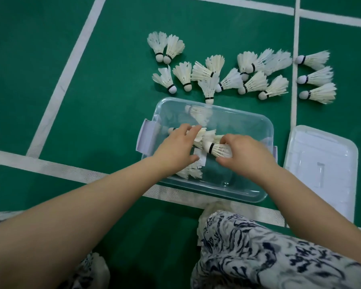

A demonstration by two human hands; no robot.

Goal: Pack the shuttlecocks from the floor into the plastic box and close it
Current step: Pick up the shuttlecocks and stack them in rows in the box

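A clear plastic box (248,192) stands open on the green floor in front of me. Both hands reach down into it. My right hand (246,155) grips a white feather shuttlecock (218,150) lying on its side, cork pointing left. My left hand (177,147) lies with fingers stretched over several shuttlecocks (204,133) in the box's left half. Another shuttlecock (198,115) rests near the far wall. Several loose shuttlecocks (229,78) are spread on the floor just beyond the box. The white lid (321,170) lies flat to the right of the box.
White court lines (65,80) cross the green floor, one running under the box's near edge. My knees in patterned blue-and-white cloth (269,251) fill the bottom of the view. A pale latch flap (146,136) sticks out from the box's left end.
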